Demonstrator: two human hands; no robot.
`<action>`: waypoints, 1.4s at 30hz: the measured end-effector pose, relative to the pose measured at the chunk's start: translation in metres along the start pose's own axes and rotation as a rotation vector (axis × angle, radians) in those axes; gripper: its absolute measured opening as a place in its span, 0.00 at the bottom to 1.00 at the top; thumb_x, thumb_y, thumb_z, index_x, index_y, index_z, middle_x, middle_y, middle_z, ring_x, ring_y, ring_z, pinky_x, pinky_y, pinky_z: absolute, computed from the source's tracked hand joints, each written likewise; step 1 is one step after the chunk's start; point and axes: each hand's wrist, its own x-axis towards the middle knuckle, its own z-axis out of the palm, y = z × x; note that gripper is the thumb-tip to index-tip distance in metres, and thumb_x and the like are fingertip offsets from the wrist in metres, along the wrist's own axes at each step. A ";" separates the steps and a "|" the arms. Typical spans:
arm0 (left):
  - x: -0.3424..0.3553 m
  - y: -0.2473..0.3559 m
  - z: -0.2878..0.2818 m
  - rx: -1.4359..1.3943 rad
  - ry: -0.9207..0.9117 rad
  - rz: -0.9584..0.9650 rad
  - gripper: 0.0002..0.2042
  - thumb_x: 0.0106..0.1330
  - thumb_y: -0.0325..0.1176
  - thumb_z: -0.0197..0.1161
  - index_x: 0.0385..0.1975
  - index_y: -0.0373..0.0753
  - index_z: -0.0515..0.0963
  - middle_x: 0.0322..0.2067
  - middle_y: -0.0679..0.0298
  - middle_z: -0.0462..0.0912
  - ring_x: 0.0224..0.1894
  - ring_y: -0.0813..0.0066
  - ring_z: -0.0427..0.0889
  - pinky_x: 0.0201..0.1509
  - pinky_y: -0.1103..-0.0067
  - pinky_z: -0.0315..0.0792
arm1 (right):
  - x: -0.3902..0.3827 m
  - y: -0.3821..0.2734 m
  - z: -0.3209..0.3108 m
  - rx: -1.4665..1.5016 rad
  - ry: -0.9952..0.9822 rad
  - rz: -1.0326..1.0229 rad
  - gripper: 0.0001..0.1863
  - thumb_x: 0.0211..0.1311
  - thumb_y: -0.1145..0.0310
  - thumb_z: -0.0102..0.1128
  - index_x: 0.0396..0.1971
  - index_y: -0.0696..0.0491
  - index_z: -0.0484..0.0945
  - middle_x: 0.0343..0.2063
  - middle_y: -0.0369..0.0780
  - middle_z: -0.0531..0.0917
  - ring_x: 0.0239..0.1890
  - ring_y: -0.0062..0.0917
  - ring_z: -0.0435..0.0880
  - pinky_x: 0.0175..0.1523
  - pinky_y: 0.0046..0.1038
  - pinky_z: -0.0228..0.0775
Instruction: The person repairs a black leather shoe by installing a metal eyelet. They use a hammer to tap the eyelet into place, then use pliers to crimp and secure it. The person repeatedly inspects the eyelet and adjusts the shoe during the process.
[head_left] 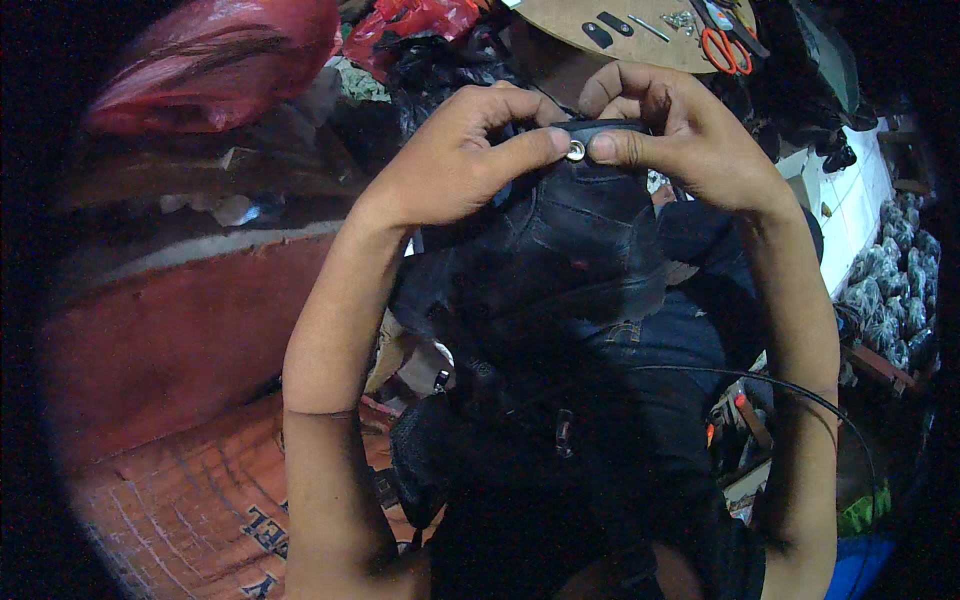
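Both my hands hold the upper edge of a black, leather-like stitched piece in front of me. A small round silver metal fastener sits at that edge, between my two thumb tips. My left hand pinches the edge on the left, its thumb touching the fastener's side. My right hand grips the edge on the right, thumb in front and fingers curled behind. The backs of the edge and some fingertips are hidden. Below, the piece hangs down over my dark clothes and cannot be told apart from them everywhere.
Beyond my hands is a round wooden board with orange-handled scissors, black tabs, a metal rod and small metal bits. Red plastic bags lie far left, an orange sack near left. Plastic-wrapped items are piled right.
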 end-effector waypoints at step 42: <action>-0.002 -0.016 0.011 -0.129 -0.019 -0.065 0.14 0.63 0.34 0.65 0.44 0.31 0.82 0.32 0.63 0.80 0.38 0.75 0.75 0.46 0.77 0.68 | -0.004 0.010 0.005 -0.057 0.047 0.015 0.18 0.63 0.62 0.69 0.46 0.56 0.76 0.30 0.28 0.81 0.32 0.06 0.74 0.30 0.10 0.62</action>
